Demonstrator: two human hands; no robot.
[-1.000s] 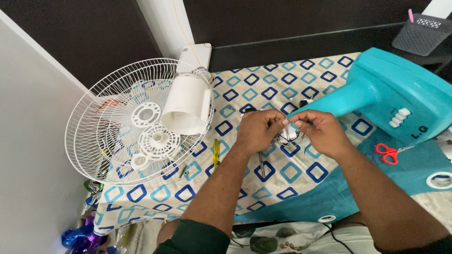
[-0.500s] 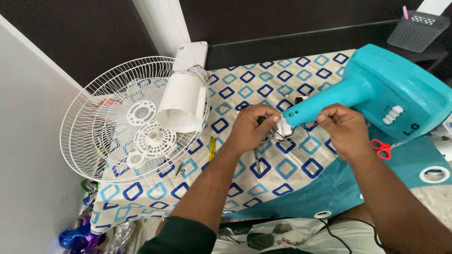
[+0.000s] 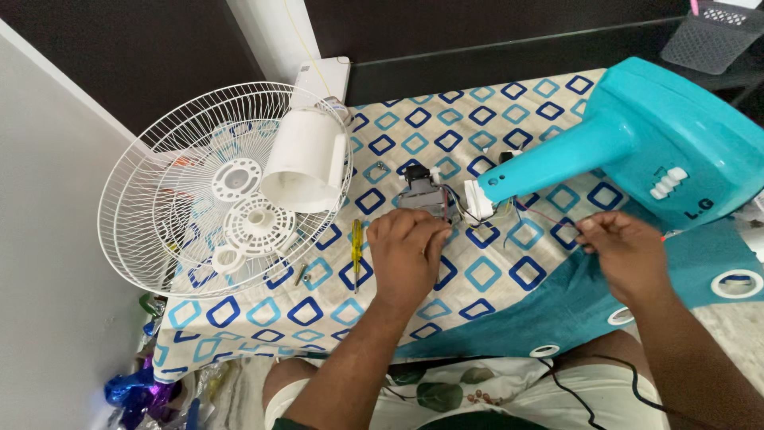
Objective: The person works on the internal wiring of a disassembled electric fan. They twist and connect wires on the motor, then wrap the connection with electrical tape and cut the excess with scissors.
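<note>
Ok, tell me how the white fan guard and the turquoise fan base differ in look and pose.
The white fan guard is an open wire cage you can see through; the turquoise fan base is solid moulded plastic. The guard is round and leans at the cloth's left edge by the wall; the base is a tapered body lying on its side at the right, with wires coming from its narrow end. Both rest on the patterned cloth.

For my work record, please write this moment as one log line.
left hand: on small grey motor | right hand: pinching thin red wire | turquoise plastic fan stand: lying on patterned cloth
</note>
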